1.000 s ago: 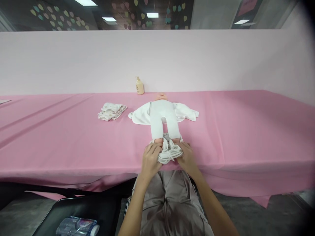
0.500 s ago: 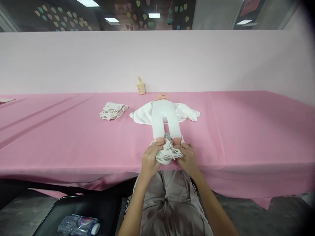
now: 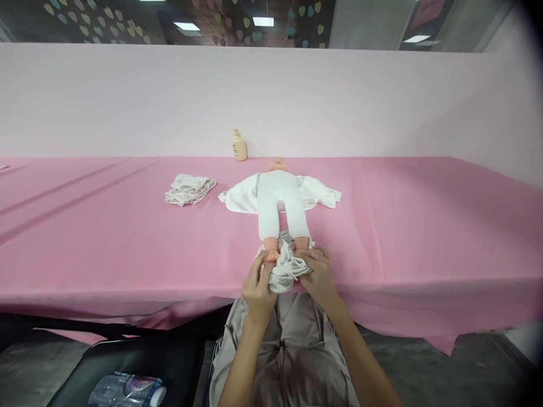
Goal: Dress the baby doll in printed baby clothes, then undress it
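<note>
A baby doll (image 3: 279, 189) with a white body lies on the pink table, its feet pointing at me. Bunched around its feet is a pale patterned baby garment (image 3: 286, 274) with a tie in front, probably trousers. My left hand (image 3: 258, 291) pinches the garment's left edge, close beside the doll's foot (image 3: 270, 249). At the right edge, my right hand (image 3: 319, 278) grips the cloth with its fingers near the other foot (image 3: 301, 244), which they partly cover. A white top (image 3: 241, 196) is spread beneath the doll's torso.
Left of the doll lies a folded patterned cloth (image 3: 189, 189). A cream pump bottle (image 3: 239, 146) stands at the back by the white wall. On a black chair (image 3: 127, 353) at lower left rests a clear plastic bottle (image 3: 127, 390). The pink tablecloth (image 3: 106, 254) hangs over the front edge.
My left hand has shifted slightly down, and more of the doll's left-side foot shows above the cloth. My right hand keeps its grip. The view has moved a little.
</note>
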`<move>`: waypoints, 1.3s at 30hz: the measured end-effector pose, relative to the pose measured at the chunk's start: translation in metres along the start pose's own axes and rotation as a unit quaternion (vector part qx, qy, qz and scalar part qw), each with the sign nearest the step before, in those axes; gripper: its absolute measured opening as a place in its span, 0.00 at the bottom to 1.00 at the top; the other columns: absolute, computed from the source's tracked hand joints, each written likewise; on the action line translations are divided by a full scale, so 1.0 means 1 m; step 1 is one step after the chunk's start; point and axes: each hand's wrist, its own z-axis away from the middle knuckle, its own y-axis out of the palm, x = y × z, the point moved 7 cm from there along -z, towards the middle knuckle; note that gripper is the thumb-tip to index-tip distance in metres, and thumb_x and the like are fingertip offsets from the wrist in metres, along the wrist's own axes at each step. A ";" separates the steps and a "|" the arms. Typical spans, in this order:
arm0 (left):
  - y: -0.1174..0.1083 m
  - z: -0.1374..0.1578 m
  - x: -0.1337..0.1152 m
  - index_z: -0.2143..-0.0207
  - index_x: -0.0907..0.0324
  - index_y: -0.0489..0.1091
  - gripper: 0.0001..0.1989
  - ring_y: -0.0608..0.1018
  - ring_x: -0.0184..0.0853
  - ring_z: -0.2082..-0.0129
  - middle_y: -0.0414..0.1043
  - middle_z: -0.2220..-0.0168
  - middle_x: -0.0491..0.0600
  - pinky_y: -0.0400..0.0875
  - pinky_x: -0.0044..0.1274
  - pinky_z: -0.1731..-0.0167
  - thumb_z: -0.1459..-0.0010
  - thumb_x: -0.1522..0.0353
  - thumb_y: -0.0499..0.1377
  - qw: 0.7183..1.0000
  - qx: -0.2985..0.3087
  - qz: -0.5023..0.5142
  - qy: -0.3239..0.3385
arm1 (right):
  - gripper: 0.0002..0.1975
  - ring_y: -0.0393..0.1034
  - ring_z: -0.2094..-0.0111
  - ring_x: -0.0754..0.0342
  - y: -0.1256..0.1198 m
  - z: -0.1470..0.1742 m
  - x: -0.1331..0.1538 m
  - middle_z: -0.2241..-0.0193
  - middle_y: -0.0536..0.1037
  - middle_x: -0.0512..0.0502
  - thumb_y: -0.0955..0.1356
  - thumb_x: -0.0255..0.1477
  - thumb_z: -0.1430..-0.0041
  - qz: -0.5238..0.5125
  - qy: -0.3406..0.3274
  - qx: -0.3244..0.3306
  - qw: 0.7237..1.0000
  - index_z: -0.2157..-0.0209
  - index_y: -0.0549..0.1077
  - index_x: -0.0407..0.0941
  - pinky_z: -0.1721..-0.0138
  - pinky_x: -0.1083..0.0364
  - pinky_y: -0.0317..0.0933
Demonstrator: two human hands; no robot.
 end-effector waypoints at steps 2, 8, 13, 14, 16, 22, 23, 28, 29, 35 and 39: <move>-0.001 0.006 0.001 0.58 0.60 0.72 0.11 0.77 0.40 0.56 0.72 0.55 0.58 0.73 0.26 0.62 0.44 0.72 0.60 1.000 0.003 -0.003 -0.002 | 0.14 0.67 0.65 0.52 0.002 0.004 0.002 0.67 0.75 0.48 0.63 0.21 0.47 -0.005 0.004 0.026 1.000 0.62 0.76 0.46 0.51 0.49 0.54; -0.001 0.010 0.000 0.61 0.60 0.73 0.08 0.75 0.39 0.58 0.73 0.60 0.56 0.69 0.28 0.59 0.43 0.72 0.57 0.998 0.064 0.019 0.005 | 0.13 0.60 0.65 0.49 0.002 0.020 0.012 0.71 0.65 0.46 0.64 0.24 0.45 0.062 0.014 0.066 0.996 0.61 0.78 0.47 0.53 0.45 0.57; -0.002 0.006 -0.003 0.60 0.61 0.70 0.08 0.75 0.40 0.57 0.74 0.60 0.56 0.66 0.31 0.57 0.42 0.72 0.54 0.995 0.090 0.048 -0.008 | 0.16 0.62 0.59 0.47 0.000 0.024 0.014 0.63 0.68 0.43 0.63 0.19 0.47 0.043 0.032 0.055 0.997 0.60 0.77 0.47 0.53 0.44 0.60; -0.003 0.005 -0.004 0.60 0.61 0.70 0.09 0.74 0.41 0.56 0.74 0.60 0.55 0.66 0.31 0.57 0.43 0.73 0.54 0.993 0.100 0.056 -0.010 | 0.17 0.62 0.59 0.47 0.000 0.025 0.014 0.63 0.69 0.43 0.63 0.19 0.47 0.038 0.025 0.055 0.997 0.60 0.77 0.47 0.50 0.42 0.58; -0.003 0.002 -0.005 0.59 0.61 0.69 0.12 0.74 0.42 0.55 0.73 0.60 0.55 0.65 0.32 0.56 0.46 0.74 0.55 0.989 0.126 0.081 -0.012 | 0.19 0.64 0.60 0.48 0.000 0.027 0.015 0.66 0.69 0.44 0.61 0.18 0.48 0.035 0.003 0.055 0.998 0.58 0.76 0.46 0.46 0.39 0.55; -0.009 -0.005 -0.007 0.57 0.61 0.67 0.19 0.71 0.44 0.54 0.71 0.58 0.56 0.63 0.36 0.54 0.54 0.73 0.54 0.967 0.208 0.144 -0.031 | 0.19 0.67 0.64 0.47 -0.009 0.035 0.020 0.70 0.74 0.44 0.61 0.18 0.51 0.033 -0.052 0.015 0.998 0.57 0.72 0.43 0.48 0.41 0.61; -0.011 -0.006 -0.007 0.58 0.61 0.67 0.17 0.71 0.44 0.55 0.71 0.59 0.55 0.63 0.36 0.55 0.53 0.72 0.54 0.964 0.216 0.152 -0.035 | 0.19 0.68 0.64 0.47 -0.011 0.036 0.022 0.70 0.74 0.44 0.61 0.18 0.51 0.029 -0.058 0.004 0.998 0.58 0.71 0.43 0.50 0.42 0.63; -0.020 -0.011 -0.014 0.63 0.59 0.67 0.13 0.71 0.42 0.65 0.71 0.68 0.52 0.62 0.40 0.54 0.52 0.67 0.51 0.951 0.237 0.197 -0.037 | 0.16 0.69 0.72 0.51 -0.027 0.041 0.037 0.75 0.74 0.48 0.61 0.19 0.55 -0.038 -0.035 -0.022 0.998 0.63 0.71 0.44 0.57 0.45 0.65; -0.023 -0.013 -0.016 0.64 0.59 0.67 0.13 0.72 0.41 0.66 0.70 0.69 0.51 0.62 0.41 0.53 0.53 0.67 0.51 0.947 0.242 0.208 -0.039 | 0.14 0.68 0.73 0.51 -0.029 0.042 0.039 0.77 0.73 0.49 0.61 0.19 0.55 -0.062 -0.016 -0.010 0.998 0.65 0.71 0.44 0.59 0.47 0.65; -0.041 -0.021 -0.027 0.63 0.56 0.68 0.13 0.75 0.39 0.67 0.74 0.68 0.47 0.60 0.40 0.46 0.53 0.71 0.54 0.903 0.332 0.260 -0.082 | 0.07 0.64 0.75 0.52 -0.037 0.050 0.057 0.78 0.71 0.48 0.62 0.23 0.57 -0.158 0.054 0.097 0.981 0.73 0.67 0.45 0.73 0.54 0.60; -0.053 -0.023 -0.032 0.63 0.54 0.68 0.11 0.76 0.39 0.66 0.74 0.68 0.47 0.65 0.36 0.48 0.52 0.72 0.57 0.877 0.376 0.286 -0.089 | 0.04 0.64 0.77 0.53 -0.046 0.058 0.067 0.79 0.69 0.49 0.63 0.27 0.54 -0.176 0.054 0.123 0.975 0.73 0.68 0.45 0.74 0.55 0.60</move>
